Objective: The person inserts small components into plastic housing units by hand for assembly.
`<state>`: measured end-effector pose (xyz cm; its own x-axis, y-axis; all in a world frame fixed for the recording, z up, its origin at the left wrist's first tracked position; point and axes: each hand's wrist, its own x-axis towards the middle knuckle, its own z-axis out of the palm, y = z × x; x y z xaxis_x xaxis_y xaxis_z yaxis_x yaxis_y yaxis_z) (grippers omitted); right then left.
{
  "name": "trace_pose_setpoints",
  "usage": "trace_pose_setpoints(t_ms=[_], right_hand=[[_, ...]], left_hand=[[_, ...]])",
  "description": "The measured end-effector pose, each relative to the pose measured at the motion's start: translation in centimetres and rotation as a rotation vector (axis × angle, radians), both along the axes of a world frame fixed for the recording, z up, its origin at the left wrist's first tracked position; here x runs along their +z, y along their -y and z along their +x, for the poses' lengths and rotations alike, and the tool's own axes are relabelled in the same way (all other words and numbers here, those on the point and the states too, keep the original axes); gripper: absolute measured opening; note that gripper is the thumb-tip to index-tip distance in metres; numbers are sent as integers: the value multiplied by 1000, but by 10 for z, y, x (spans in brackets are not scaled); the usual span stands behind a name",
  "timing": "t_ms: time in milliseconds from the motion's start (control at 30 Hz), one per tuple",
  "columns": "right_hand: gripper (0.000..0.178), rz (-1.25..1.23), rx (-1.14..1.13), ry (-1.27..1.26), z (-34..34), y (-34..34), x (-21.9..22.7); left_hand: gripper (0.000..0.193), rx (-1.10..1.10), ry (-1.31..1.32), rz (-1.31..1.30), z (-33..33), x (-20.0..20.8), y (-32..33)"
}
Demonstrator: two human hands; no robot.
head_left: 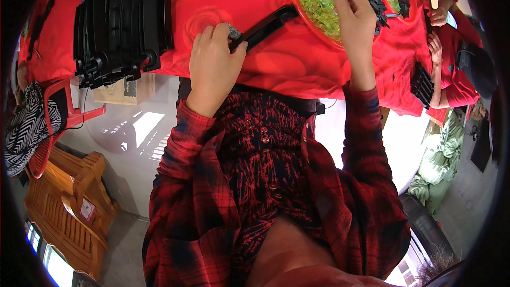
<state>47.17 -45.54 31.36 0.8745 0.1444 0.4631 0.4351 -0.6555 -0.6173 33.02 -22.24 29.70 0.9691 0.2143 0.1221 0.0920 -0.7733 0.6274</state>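
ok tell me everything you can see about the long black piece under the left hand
The long black piece is a narrow, channel-like strip, seemingly moulded plastic with raised edges. It lies flat and diagonal on the red rose-patterned tablecloth, its upper end near the orange bowl. The left hand pins its lower end, fingertips pressing a small grey part against it. The right hand is apart, reaching into the bowl.

1. Bright, even daylight falls on the red tablecloth [297, 58], saturating its colour.
2. Window glare gleams on the pale floor [138, 127].
3. Fisheye bending curves the edges; a black vignette rings the frame.
4. The centre is sharp, the rim soft.
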Motion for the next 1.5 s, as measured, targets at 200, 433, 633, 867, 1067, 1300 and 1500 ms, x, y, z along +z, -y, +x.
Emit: trace_pose_setpoints(t_ms=[200,433,633,867,1067,1300,1500], right_hand=[[16,548,345,-517,-53,-49,2],[15,57,355,-96,-50,-60,-37],[14,-105,467,84,-47,-59,-41],[15,-158,490,83,-48,-59,-39],[21,-122,517,62,-51,-59,-42],[28,-137,533,130,-53,-62,-43],[22,-175,538,122,-52,-61,-40]], left_hand=[[21,-14,-110,-219,8,-2,-12],[20,-59,-128,-287,12,-11,-18],[20,-42,-160,-331,12,-9,-19],[21,-32,-175,-315,13,-11,-19],[21,-21,-188,-309,14,-10,-18],[22,-38,-157,-326,14,-10,-17],[24,-71,-92,-243,10,-13,-18]])
